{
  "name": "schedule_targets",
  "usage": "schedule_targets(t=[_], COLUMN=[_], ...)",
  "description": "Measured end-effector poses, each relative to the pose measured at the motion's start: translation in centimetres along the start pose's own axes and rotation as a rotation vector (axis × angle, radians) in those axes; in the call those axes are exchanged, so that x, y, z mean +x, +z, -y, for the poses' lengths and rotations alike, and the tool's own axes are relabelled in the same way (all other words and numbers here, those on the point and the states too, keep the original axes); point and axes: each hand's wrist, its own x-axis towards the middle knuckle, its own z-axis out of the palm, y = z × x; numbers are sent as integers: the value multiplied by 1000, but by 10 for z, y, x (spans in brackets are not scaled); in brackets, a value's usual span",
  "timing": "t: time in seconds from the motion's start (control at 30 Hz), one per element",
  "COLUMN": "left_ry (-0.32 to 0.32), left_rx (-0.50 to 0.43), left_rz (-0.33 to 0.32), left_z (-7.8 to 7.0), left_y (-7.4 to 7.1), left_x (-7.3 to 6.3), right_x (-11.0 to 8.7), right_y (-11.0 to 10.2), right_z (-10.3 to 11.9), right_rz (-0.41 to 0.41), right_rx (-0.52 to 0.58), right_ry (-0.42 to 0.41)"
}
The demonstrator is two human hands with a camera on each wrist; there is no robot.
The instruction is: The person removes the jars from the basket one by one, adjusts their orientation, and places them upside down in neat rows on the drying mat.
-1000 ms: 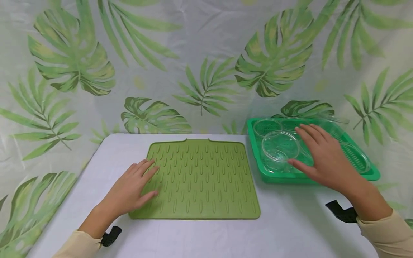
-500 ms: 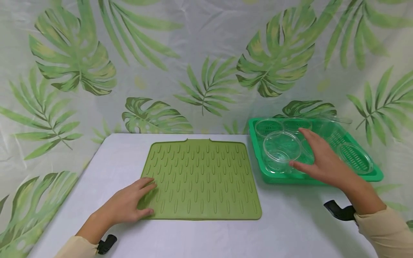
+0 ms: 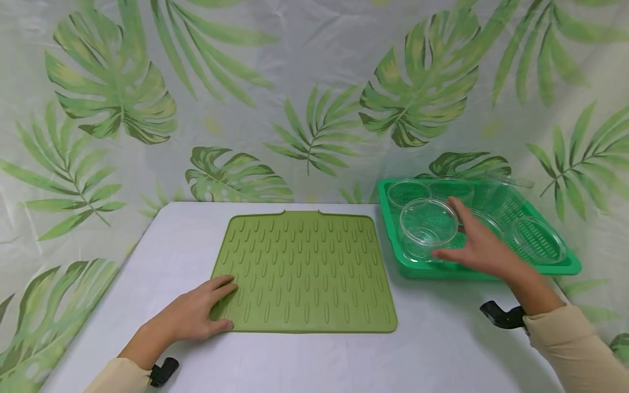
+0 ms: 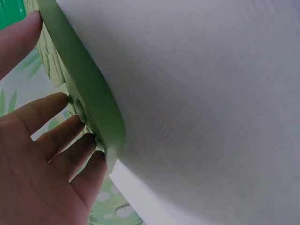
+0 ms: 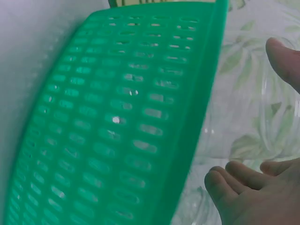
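Observation:
In the head view my left hand (image 3: 191, 312) rests at the left front corner of a green ribbed mat (image 3: 304, 273). The left wrist view shows its thumb (image 4: 33, 23) and bent fingertips on the mat's edge and ribs. My right hand (image 3: 484, 248) reaches over the front of a green basket (image 3: 528, 268), beside a clear round plastic container (image 3: 417, 245). Thumb and fingers stand spread at the container's right side. In the right wrist view the thumb (image 5: 283, 58) and fingers lie on either side of the clear container (image 5: 243, 108).
More clear round containers (image 3: 539, 240) sit in the basket, at its back and right. A white cloth (image 3: 314, 360) covers the table. Leaf-patterned sheeting (image 3: 314, 65) hangs behind and at the sides. The basket's slotted wall (image 5: 103, 126) fills much of the right wrist view.
My left hand has slid down toward the mat's front left corner, then stayed there. My right hand has lowered and moved left to the near container, which has not visibly moved.

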Motion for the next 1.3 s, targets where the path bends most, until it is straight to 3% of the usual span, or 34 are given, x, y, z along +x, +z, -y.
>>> schedule_targets(t=[0.13, 0.4, 0.77, 0.97, 1.3], left_ry=[-2, -3, -12, -11, -24], left_rx=[-10, -9, -27, -27, -30], left_rz=[-1, 4, 30, 36, 36], left_z=[0, -3, -2, 0, -1], left_y=[-1, -3, -1, 2, 0], left_x=[0, 0, 0, 1, 0], right_x=[2, 4, 2, -1, 1], right_y=[5, 13, 15, 3, -30], right_z=[-3, -9, -8, 3, 12], right_rz=[12, -25, -52, -88, -206], right_rx=[36, 121, 111, 97, 83], right_ry=[9, -63, -18, 2, -77])
